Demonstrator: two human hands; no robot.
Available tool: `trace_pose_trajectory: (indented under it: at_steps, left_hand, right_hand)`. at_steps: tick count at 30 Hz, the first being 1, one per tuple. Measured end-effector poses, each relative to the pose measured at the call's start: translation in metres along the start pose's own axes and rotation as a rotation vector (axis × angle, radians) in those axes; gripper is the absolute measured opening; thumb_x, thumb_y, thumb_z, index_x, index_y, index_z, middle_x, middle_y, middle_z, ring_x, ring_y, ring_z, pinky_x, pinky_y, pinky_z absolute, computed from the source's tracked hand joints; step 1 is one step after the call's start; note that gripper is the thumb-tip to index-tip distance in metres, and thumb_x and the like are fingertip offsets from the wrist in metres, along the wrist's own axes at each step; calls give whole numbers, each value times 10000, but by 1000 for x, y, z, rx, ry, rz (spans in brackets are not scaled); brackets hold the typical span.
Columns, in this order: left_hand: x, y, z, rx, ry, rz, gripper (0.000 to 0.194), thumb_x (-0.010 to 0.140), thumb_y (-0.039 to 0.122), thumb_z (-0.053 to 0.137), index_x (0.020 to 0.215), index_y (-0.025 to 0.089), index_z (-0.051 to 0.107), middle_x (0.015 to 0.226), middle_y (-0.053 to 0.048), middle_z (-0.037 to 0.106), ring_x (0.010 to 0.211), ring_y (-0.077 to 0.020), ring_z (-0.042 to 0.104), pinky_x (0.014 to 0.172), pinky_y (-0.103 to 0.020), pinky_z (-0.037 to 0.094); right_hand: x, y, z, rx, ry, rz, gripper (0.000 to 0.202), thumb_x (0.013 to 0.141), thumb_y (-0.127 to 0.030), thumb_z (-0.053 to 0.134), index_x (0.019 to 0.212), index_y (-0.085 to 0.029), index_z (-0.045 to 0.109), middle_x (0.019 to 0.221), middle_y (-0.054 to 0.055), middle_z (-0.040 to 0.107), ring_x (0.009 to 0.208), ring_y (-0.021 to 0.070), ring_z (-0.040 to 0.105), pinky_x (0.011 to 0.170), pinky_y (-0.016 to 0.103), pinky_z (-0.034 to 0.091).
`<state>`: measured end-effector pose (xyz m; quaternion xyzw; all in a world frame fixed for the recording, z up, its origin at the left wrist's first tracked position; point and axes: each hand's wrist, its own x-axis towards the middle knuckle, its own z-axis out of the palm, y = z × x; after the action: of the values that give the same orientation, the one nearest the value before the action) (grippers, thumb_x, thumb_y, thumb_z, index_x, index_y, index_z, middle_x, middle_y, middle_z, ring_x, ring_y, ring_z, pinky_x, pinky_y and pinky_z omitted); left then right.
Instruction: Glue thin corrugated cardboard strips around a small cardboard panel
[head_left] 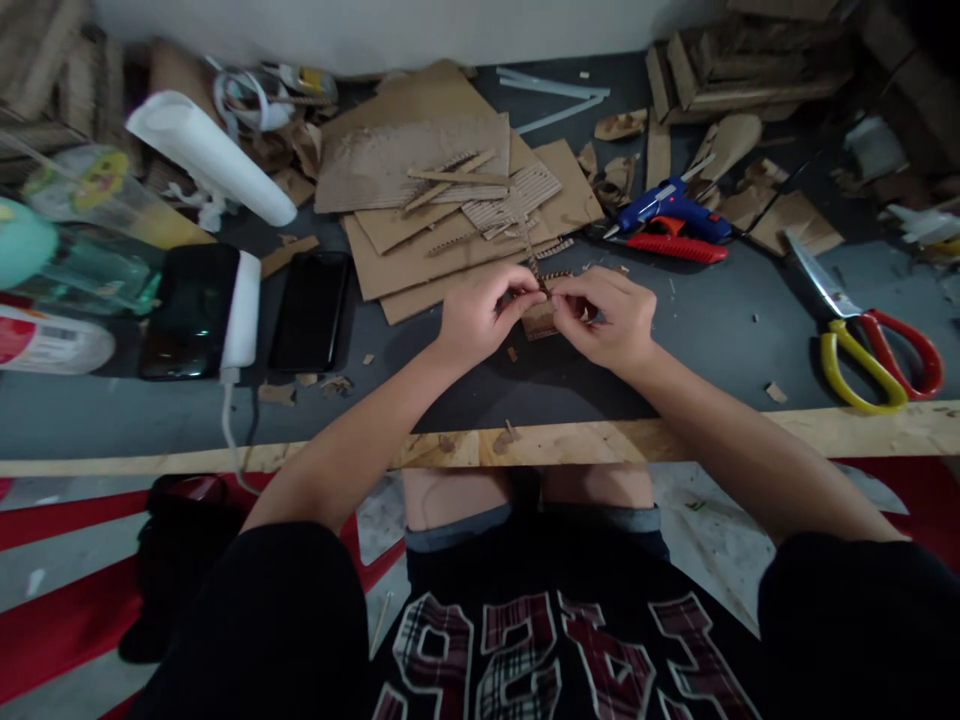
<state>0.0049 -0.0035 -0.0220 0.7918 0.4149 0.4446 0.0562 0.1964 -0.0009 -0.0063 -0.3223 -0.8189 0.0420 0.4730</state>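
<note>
My left hand (487, 308) and my right hand (606, 315) meet over the dark table, fingertips nearly touching. Both pinch a thin corrugated cardboard strip (532, 257), which rises from between the fingers toward the pile behind. Part of the strip is hidden by my fingertips. Just below my fingers lies a small cardboard piece (541, 324). Behind my hands, flat cardboard sheets (420, 245) are stacked unevenly, with narrow cut strips (457, 178) on top.
Right of the pile are a blue glue gun (671, 212), a red-handled tool (677, 248) and scissors (862, 335). To the left lie a phone (309, 311), a black device (190, 312), a white roll (214, 158) and bottles (56, 338). Cardboard scraps dot the table (720, 340).
</note>
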Motion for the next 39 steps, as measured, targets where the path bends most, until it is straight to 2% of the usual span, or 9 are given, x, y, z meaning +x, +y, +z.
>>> trace_pose_trajectory:
  at_steps: [3, 10, 16, 20, 24, 28, 34, 39]
  left_hand:
    - [2, 2, -3, -1, -19, 91, 271, 976, 397, 549, 912, 179, 697, 850, -25, 765, 763, -92, 702, 726, -198, 538]
    - [2, 3, -2, -9, 50, 166, 159, 969, 283, 579, 938, 176, 694, 885, 6, 767, 774, -69, 706, 708, -165, 527]
    - [1, 1, -1, 39, 46, 188, 164, 983, 278, 547, 955, 181, 676, 909, -3, 765, 820, -85, 715, 757, -194, 547]
    - [0, -1, -3, 40, 40, 234, 128, 974, 251, 561, 958, 182, 668, 919, -3, 768, 853, -92, 727, 775, -193, 555]
    - [0, -4, -3, 43, 12, 239, 140, 980, 251, 548, 979, 182, 670, 943, -13, 772, 894, -105, 734, 802, -206, 560]
    - [-3, -6, 0, 61, -5, 223, 153, 980, 266, 550, 986, 189, 682, 955, -15, 775, 907, -116, 740, 806, -221, 566]
    - [-3, -2, 3, 120, 34, 253, 141, 974, 255, 564, 961, 187, 687, 915, -4, 778, 848, -112, 744, 741, -214, 561]
    - [-1, -1, 0, 101, 58, 257, 125, 966, 241, 574, 946, 179, 680, 902, -7, 779, 851, -107, 743, 754, -204, 561]
  right_hand:
    - [0, 1, 1, 18, 35, -26, 129, 863, -184, 556, 815, -182, 676, 657, -12, 622, 562, 85, 541, 545, 213, 422]
    - [0, 2, 2, 45, 56, -29, 144, 888, -183, 567, 867, -178, 709, 703, 7, 682, 630, 101, 628, 588, 212, 478]
    - [-1, 7, 2, 46, 9, -24, 169, 915, -218, 557, 906, -188, 722, 751, 12, 716, 695, 112, 675, 646, 226, 532]
    - [-2, 11, 2, 27, 9, -76, 183, 922, -250, 557, 886, -193, 727, 727, -4, 699, 670, 97, 656, 621, 209, 507]
    - [-2, 10, 2, -37, -38, -49, 204, 921, -250, 539, 876, -196, 730, 716, -3, 692, 659, 98, 648, 601, 211, 486]
    - [-3, 9, 1, -68, -31, -51, 189, 882, -205, 545, 844, -185, 729, 706, -1, 691, 642, 99, 641, 581, 213, 462]
    - [-2, 10, 1, -56, -31, -46, 168, 835, -165, 551, 822, -177, 718, 709, -5, 681, 643, 98, 632, 582, 216, 445]
    - [-1, 11, 0, -28, -78, -33, 198, 897, -222, 534, 852, -190, 724, 697, -5, 675, 646, 95, 628, 590, 208, 462]
